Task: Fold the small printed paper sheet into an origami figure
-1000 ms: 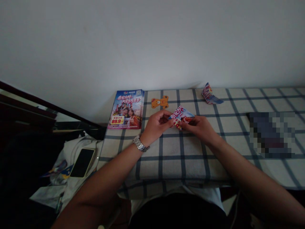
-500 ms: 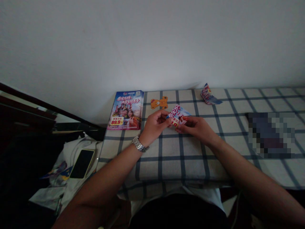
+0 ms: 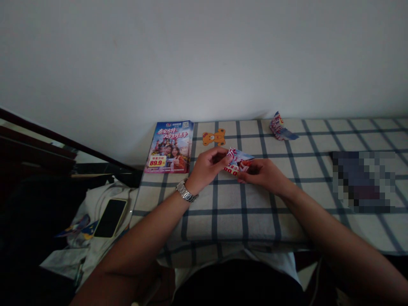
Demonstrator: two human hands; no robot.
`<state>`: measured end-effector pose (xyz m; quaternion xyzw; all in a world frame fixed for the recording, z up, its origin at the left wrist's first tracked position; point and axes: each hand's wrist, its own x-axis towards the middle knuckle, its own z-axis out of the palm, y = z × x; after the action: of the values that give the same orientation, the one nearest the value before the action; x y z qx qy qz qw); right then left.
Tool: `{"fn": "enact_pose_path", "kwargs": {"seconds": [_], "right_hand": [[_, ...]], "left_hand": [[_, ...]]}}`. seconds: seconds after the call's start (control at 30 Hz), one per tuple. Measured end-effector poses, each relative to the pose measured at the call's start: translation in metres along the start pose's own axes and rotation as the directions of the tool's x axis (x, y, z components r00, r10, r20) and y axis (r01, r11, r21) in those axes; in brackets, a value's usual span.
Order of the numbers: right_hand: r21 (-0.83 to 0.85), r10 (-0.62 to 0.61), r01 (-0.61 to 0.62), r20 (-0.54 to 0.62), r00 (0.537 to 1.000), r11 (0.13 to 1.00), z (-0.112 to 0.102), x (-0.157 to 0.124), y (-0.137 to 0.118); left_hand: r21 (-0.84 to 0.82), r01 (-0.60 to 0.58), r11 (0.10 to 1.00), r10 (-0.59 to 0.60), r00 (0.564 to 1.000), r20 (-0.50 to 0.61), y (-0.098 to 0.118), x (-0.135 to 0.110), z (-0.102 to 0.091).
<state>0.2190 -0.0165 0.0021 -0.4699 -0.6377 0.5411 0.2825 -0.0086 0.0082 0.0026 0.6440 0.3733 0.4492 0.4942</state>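
A small folded flyer (image 3: 238, 160), printed in blue, red and white with yellow patches, is between my two hands above the checked cloth. My left hand (image 3: 212, 165), with a metal watch on the wrist, pinches its left side with thumb and fingers. On the other side, my right hand (image 3: 263, 173) grips the lower right part. Some of the paper is hidden behind the fingers. Just beyond my left hand lies a flat orange bear cutout (image 3: 213, 137). A stack of the same kind of flyers (image 3: 168, 146) rests at the table's left end.
Against the wall stands another folded paper piece (image 3: 281, 127). A dark pixelated rectangle (image 3: 360, 182) lies on the right of the checked tablecloth (image 3: 312, 165). Left of the table, lower down, a phone (image 3: 110, 217) lies on pale cloth and papers.
The upper flap of the folded flyer has come down, so its outline is lower and flatter and a different part of the print shows. Both hands stay in nearly the same place.
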Motion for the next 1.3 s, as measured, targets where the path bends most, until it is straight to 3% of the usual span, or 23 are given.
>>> {"fn": "enact_pose_path", "kwargs": {"seconds": [0.17,0.4,0.7,0.9,1.17,1.3], "right_hand": [[-0.061,-0.050,0.049,-0.015,0.999,0.997,0.001,-0.001,-0.001],[0.004,-0.119,0.120,-0.123,0.985,0.993,0.005,0.000,0.000],[0.008,-0.148,0.156,-0.273,0.950,0.988,-0.003,0.000,-0.005],[0.007,-0.148,0.160,-0.346,0.927,0.987,-0.007,0.000,-0.008],[0.046,-0.137,0.162,-0.337,0.931,0.986,-0.001,0.002,-0.008],[0.028,-0.141,0.156,-0.298,0.944,0.987,0.000,0.001,-0.008]], "left_hand": [[-0.018,0.016,1.000,-0.016,1.000,-0.024,0.001,-0.001,0.000],[-0.022,0.026,0.999,-0.028,0.994,-0.103,-0.001,-0.001,-0.001],[-0.106,0.086,0.991,-0.091,0.995,-0.046,0.000,-0.003,0.000],[-0.026,0.088,0.996,-0.088,0.996,-0.030,0.008,-0.004,0.000],[-0.039,0.072,0.997,-0.073,0.997,-0.033,0.002,-0.004,0.001],[0.069,0.027,0.997,-0.029,0.999,0.027,0.002,-0.004,0.000]]}}
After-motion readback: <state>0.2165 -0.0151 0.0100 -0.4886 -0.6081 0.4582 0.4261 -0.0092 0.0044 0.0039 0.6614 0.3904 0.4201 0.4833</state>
